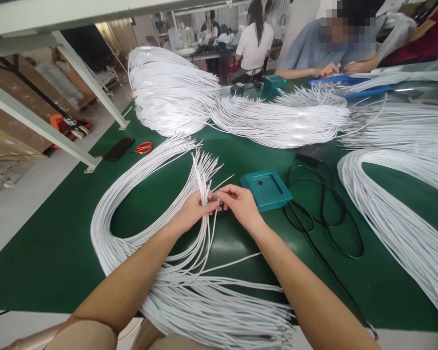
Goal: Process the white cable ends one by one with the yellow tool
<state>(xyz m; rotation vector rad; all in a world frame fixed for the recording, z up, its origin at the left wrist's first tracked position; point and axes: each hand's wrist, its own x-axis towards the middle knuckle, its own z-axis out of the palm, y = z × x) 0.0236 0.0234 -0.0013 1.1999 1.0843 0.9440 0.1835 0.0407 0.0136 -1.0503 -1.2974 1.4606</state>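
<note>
My left hand (pixel 198 210) is closed around a few white cables (pixel 203 187) near their ends, in the middle of the head view. Close against it, my right hand (pixel 240 201) pinches at a cable end; the fingertips of both hands meet there and the tip itself is too small to make out. A large looped bundle of white cables (pixel 105 218) curves round to the left of my hands. Loose cable ends (pixel 233 311) fan out below, under and between my forearms. Just right of my right hand sits a teal box (pixel 268 189) with a recessed top.
Red-handled scissors (pixel 143 148) and a dark phone-like slab (pixel 119 148) lie at the left. Thick cable bundles (pixel 281 121) line the far side, another (pixel 394 218) the right. A black cord (pixel 314 228) loops on the green table (pixel 40 257). A co-worker (pixel 306 53) sits opposite by a blue tray (pixel 368 89).
</note>
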